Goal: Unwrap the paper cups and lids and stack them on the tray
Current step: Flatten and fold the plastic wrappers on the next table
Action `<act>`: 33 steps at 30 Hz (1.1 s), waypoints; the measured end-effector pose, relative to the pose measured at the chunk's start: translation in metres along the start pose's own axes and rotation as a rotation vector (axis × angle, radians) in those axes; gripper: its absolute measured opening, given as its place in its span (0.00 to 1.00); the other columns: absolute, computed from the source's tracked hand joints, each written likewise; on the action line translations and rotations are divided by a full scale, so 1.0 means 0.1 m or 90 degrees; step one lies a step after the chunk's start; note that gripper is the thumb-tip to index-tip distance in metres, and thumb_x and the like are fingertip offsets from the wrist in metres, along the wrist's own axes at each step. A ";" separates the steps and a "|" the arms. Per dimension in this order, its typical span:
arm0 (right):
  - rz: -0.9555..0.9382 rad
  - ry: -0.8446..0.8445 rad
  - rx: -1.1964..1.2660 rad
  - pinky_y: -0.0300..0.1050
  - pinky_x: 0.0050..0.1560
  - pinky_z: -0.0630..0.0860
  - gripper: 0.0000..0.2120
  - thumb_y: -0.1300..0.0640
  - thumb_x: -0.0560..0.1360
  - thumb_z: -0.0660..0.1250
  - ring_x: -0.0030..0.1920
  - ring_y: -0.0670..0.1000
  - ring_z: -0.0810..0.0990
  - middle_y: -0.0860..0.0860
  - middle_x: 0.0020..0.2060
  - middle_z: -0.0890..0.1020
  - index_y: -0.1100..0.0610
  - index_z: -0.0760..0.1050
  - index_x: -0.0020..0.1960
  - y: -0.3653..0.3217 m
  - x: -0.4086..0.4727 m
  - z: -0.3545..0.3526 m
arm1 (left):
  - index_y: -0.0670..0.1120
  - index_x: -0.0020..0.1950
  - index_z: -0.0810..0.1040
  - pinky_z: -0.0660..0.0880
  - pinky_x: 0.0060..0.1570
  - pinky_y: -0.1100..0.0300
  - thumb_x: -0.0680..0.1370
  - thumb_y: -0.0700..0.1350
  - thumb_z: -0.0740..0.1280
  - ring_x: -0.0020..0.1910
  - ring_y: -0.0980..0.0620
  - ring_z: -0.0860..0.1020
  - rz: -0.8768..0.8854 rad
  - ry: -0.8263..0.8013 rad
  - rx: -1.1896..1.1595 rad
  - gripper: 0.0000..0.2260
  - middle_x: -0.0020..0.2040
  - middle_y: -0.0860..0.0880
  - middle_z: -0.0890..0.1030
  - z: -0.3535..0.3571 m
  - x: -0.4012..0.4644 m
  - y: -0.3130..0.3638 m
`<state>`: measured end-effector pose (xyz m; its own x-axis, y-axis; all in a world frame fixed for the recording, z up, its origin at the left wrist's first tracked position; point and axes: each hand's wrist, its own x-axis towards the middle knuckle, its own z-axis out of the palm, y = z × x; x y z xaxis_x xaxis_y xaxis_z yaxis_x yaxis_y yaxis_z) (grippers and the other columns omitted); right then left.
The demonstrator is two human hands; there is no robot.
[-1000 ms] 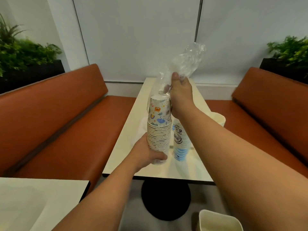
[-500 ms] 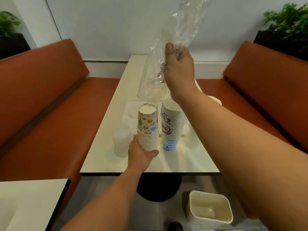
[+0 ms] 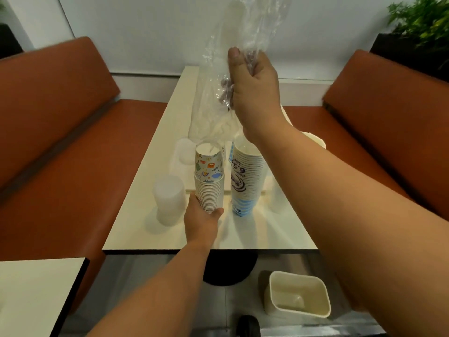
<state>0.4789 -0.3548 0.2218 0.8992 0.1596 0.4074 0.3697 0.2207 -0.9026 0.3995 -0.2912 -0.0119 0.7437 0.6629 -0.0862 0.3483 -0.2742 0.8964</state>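
Clear plastic wrapper [image 3: 218, 98] hangs bunched in the raised right hand [image 3: 252, 88], likely lifted to clear the cups. The left hand [image 3: 201, 220] grips the patterned cup stack's [image 3: 209, 181] base on the table [image 3: 136, 215], steadying it beside the tray [image 3: 264, 188].

two orange benches [image 3: 60, 122] sit beside the tabletop [image 3: 145, 215], with a cream bin [image 3: 300, 297] on the floor and a green plant [image 3: 420, 18] behind.

Both forearms are bare, with no sleeve showing anywhere. The left hand [image 3: 201, 222] and right hand [image 3: 255, 93] wear no gloves. No rings, watch or bands show.
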 end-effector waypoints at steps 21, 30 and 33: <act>0.086 -0.130 0.117 0.52 0.42 0.80 0.11 0.63 0.77 0.66 0.41 0.59 0.81 0.58 0.44 0.81 0.49 0.71 0.52 -0.15 -0.85 0.65 | 0.44 0.71 0.71 0.79 0.54 0.44 0.75 0.59 0.64 0.58 0.45 0.81 0.117 -0.115 -0.501 0.29 0.62 0.44 0.80 -2.01 -0.24 1.29; 0.308 -0.091 0.379 0.48 0.45 0.79 0.11 0.54 0.76 0.69 0.49 0.54 0.81 0.51 0.48 0.81 0.53 0.73 0.57 -0.13 -1.03 0.93 | 0.54 0.43 0.81 0.76 0.37 0.64 0.78 0.35 0.68 0.41 0.55 0.78 0.135 -0.059 -0.188 0.13 0.40 0.54 0.81 -2.83 -0.51 0.65; 0.341 -0.064 0.364 0.46 0.39 0.80 0.12 0.57 0.76 0.69 0.43 0.53 0.81 0.51 0.45 0.81 0.55 0.73 0.58 -0.11 -1.04 1.05 | 0.54 0.47 0.82 0.79 0.43 0.58 0.77 0.38 0.69 0.50 0.50 0.80 0.052 -0.039 -0.115 0.10 0.50 0.50 0.82 -3.25 -0.55 0.31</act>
<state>0.3563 -0.2729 0.2043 0.8849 0.4650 -0.0277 -0.3107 0.5449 -0.7788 0.1837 -0.1097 0.1615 0.8008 0.5980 -0.0320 0.1816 -0.1915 0.9645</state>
